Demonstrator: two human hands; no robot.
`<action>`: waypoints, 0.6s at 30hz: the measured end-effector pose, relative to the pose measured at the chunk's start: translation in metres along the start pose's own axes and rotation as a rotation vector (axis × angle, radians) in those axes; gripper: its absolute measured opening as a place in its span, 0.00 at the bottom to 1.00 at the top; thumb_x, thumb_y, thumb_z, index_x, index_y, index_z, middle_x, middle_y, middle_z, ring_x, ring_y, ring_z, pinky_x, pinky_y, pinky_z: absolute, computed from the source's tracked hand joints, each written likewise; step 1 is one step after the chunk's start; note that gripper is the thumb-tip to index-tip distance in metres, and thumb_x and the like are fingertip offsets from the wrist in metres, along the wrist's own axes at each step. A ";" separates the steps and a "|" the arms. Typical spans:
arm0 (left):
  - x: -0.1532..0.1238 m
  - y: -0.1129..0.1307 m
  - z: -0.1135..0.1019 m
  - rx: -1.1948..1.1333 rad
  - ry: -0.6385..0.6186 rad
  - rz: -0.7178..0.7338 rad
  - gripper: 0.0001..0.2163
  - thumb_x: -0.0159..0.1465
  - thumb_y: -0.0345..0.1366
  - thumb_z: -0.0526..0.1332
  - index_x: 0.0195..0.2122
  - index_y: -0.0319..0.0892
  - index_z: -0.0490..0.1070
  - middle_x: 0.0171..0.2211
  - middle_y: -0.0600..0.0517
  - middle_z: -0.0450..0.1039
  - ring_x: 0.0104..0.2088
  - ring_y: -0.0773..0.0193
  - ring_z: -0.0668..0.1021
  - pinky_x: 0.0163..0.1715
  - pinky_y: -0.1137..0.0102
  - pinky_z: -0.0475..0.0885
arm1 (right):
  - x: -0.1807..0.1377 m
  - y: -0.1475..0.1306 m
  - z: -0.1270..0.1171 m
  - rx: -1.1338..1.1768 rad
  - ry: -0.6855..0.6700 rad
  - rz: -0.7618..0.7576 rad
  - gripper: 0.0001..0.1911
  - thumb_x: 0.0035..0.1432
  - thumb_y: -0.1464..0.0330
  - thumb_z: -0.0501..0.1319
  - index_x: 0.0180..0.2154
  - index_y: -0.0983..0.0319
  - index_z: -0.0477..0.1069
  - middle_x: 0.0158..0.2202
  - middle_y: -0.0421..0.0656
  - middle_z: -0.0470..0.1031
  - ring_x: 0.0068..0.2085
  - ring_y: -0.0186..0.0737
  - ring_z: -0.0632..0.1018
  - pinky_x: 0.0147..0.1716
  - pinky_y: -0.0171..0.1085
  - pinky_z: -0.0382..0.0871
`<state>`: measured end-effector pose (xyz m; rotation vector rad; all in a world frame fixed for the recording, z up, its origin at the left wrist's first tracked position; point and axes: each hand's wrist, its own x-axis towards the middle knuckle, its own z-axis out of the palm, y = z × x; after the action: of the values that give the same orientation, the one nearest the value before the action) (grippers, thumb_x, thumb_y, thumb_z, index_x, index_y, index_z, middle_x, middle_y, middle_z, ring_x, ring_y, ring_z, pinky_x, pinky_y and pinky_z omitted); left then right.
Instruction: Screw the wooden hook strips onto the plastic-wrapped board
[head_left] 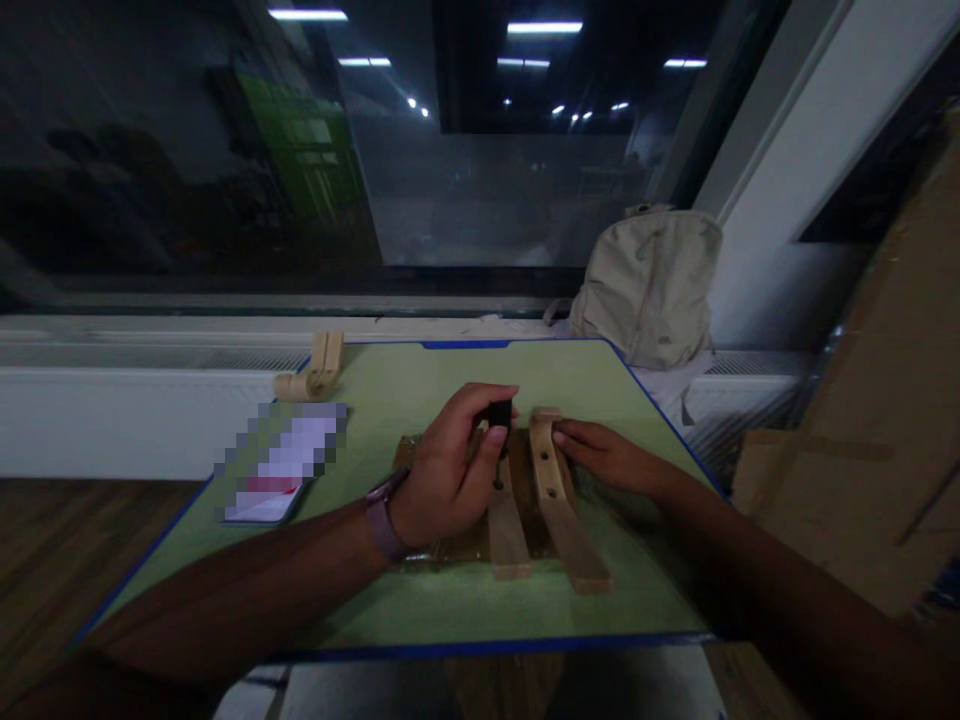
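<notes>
My left hand (454, 465), with a watch on its wrist, is closed around the black handle of a screwdriver (500, 412). The thin shaft points down at a hole in a curved wooden piece (508, 535); whether a screw sits there is too dark to tell. To its right lies a second curved wooden piece (574, 545) with two dark holes. My right hand (604, 455) grips that piece near its far end, fingers closed at its right side. Both pieces rest across a brown, shiny, flat package (450, 548), partly hidden by my left hand.
The green table (390, 610) has a blue edge. On its left are a blurred-out phone-like object (281, 465) and more wooden pieces (326, 360) at the far corner. A beige backpack (652, 285) stands behind on the right. Large cardboard (855, 400) leans to the right.
</notes>
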<state>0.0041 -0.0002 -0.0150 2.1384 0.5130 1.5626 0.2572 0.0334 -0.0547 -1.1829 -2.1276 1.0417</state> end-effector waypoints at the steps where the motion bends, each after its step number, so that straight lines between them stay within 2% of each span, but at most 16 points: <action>1: -0.001 0.000 0.000 -0.014 -0.004 -0.016 0.19 0.72 0.29 0.53 0.63 0.47 0.61 0.46 0.47 0.71 0.46 0.63 0.75 0.48 0.66 0.71 | 0.000 0.000 0.000 0.002 0.005 -0.003 0.27 0.68 0.45 0.52 0.45 0.59 0.78 0.45 0.48 0.82 0.50 0.52 0.79 0.58 0.53 0.70; 4: -0.003 -0.002 0.001 -0.041 0.000 -0.047 0.20 0.73 0.30 0.53 0.65 0.48 0.59 0.47 0.47 0.72 0.45 0.64 0.76 0.48 0.66 0.72 | 0.000 0.000 0.001 0.021 -0.001 -0.006 0.28 0.67 0.45 0.52 0.48 0.58 0.78 0.47 0.48 0.82 0.51 0.53 0.80 0.59 0.55 0.70; 7: -0.004 -0.002 0.000 -0.033 0.001 -0.080 0.22 0.71 0.31 0.56 0.66 0.50 0.57 0.48 0.47 0.72 0.47 0.61 0.77 0.50 0.63 0.73 | 0.000 -0.001 0.001 0.016 0.000 -0.001 0.28 0.67 0.44 0.52 0.48 0.58 0.78 0.47 0.48 0.82 0.52 0.54 0.80 0.59 0.54 0.70; 12: -0.002 -0.001 -0.003 0.043 -0.045 -0.017 0.19 0.66 0.34 0.66 0.57 0.49 0.66 0.43 0.50 0.73 0.43 0.62 0.77 0.45 0.67 0.72 | 0.000 -0.003 0.000 -0.016 0.005 -0.015 0.30 0.68 0.44 0.51 0.48 0.59 0.78 0.49 0.49 0.82 0.53 0.52 0.79 0.60 0.53 0.69; 14: -0.002 -0.001 -0.002 0.056 -0.029 -0.006 0.18 0.66 0.33 0.65 0.56 0.48 0.66 0.43 0.50 0.73 0.43 0.63 0.77 0.45 0.67 0.72 | 0.000 -0.003 0.000 -0.036 0.005 -0.018 0.31 0.68 0.43 0.50 0.46 0.60 0.78 0.47 0.49 0.82 0.51 0.52 0.80 0.58 0.53 0.70; 18: -0.004 -0.002 0.000 0.044 -0.009 -0.044 0.22 0.69 0.31 0.60 0.63 0.48 0.59 0.48 0.45 0.72 0.46 0.60 0.77 0.46 0.64 0.73 | 0.001 -0.003 0.000 -0.037 -0.001 -0.030 0.29 0.69 0.44 0.50 0.46 0.59 0.78 0.47 0.49 0.82 0.50 0.52 0.80 0.57 0.53 0.71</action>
<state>0.0024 -0.0007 -0.0189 2.1513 0.5929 1.5310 0.2554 0.0330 -0.0517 -1.1635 -2.1673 0.9940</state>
